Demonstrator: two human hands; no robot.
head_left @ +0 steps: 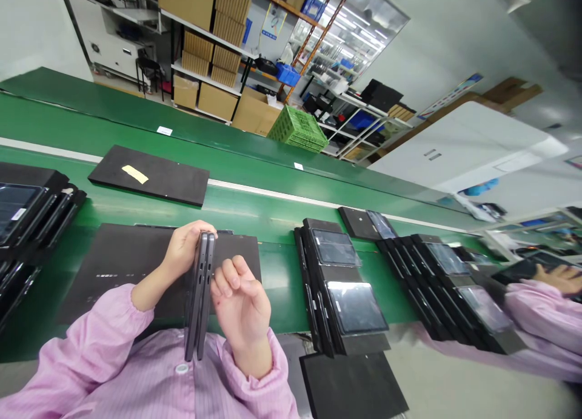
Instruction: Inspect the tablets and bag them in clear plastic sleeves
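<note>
Two thin dark tablets (200,291) stand on edge, pressed together face to face, with the port openings along their narrow sides toward me. My left hand (182,249) is closed around their upper left part, its fingers over the top edge. Just to their right is my right hand (240,298), its fingers curled in toward the palm and nothing visible in them. The side of that hand is against or very close to the right tablet; which of these I cannot tell. Beneath the tablets lies a wide black foam pad (122,267) on the green bench.
A black foam slab (152,175) with a yellow tape strip lies farther back. Stacked trays with tablets stand at left (27,219) and right (339,285). More trays (436,285) sit beyond, near a co-worker's hand (559,278). A black sheet (354,385) juts past the bench's front edge.
</note>
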